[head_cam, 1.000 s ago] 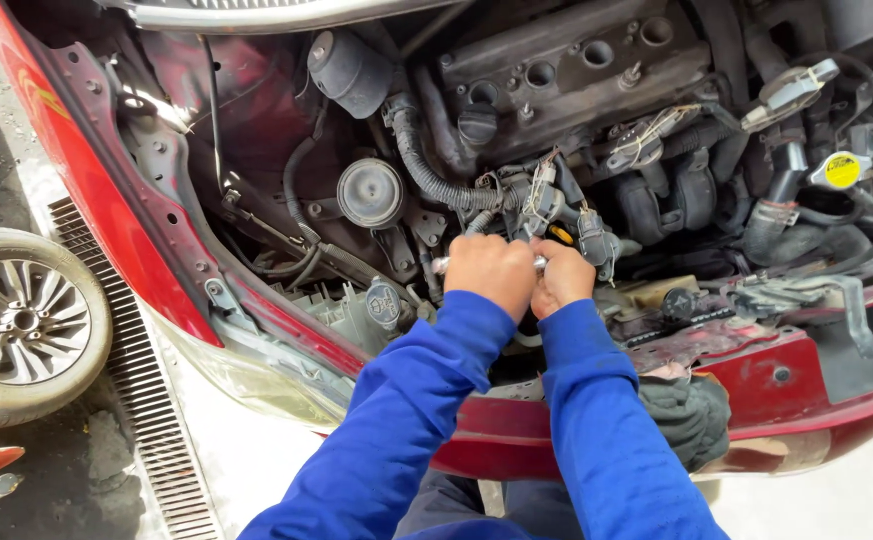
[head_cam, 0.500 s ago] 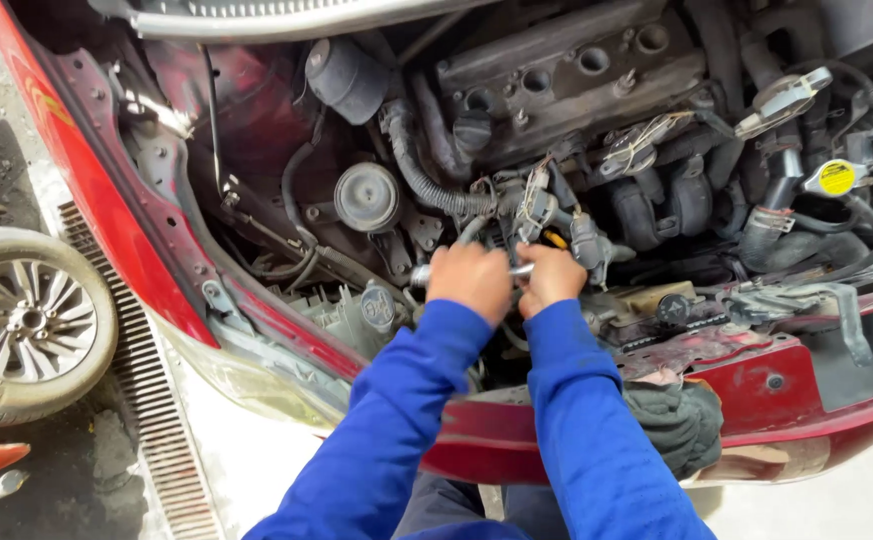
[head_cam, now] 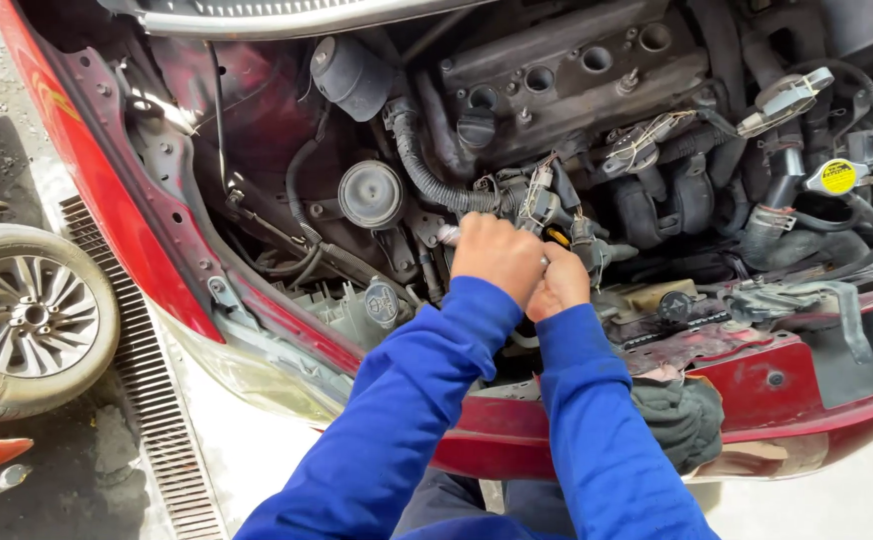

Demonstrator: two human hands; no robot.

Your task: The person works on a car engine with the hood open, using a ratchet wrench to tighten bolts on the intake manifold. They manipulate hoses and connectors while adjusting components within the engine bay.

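1. Open engine bay [head_cam: 557, 90] of a red car, hood up, seen from above; red front crossmember [head_cam: 787, 370] running along 4 o'clock.
2. Outdoors on concrete; metal drain grate [head_cam: 142, 400] at 8 o'clock, loose alloy wheel with tyre [head_cam: 27, 320] lying flat at 9 o'clock just beside grate.
3. Dark cylinder head cover [head_cam: 577, 70] with plug holes at 12 o'clock; round black cap [head_cam: 370, 194] at 10 o'clock from the hands; corrugated black hose [head_cam: 422, 170] curving down toward the hands.
4. Yellow cap [head_cam: 838, 177] at 2 o'clock, well apart from the hands.
5. Dark rag [head_cam: 682, 420] bunched on the crossmember at 5 o'clock, just beside right sleeve.
6. Both arms in blue sleeves [head_cam: 407, 400], reaching in from 6 o'clock.
7. Left hand [head_cam: 499, 256] curled into a fist, fingers together, clamped on a slim metal tool [head_cam: 447, 234]; only its silver tip showing at 9 o'clock of the fist.
8. Right hand [head_cam: 560, 283] fisted, fingers together, pressed against left hand; gripped item hidden, cannot tell what.
9. Hands touching each other, centre of view, just below the connector cluster [head_cam: 547, 205] with grey plugs and wires.
10. Tool kind unclear, mostly covered by the fist.
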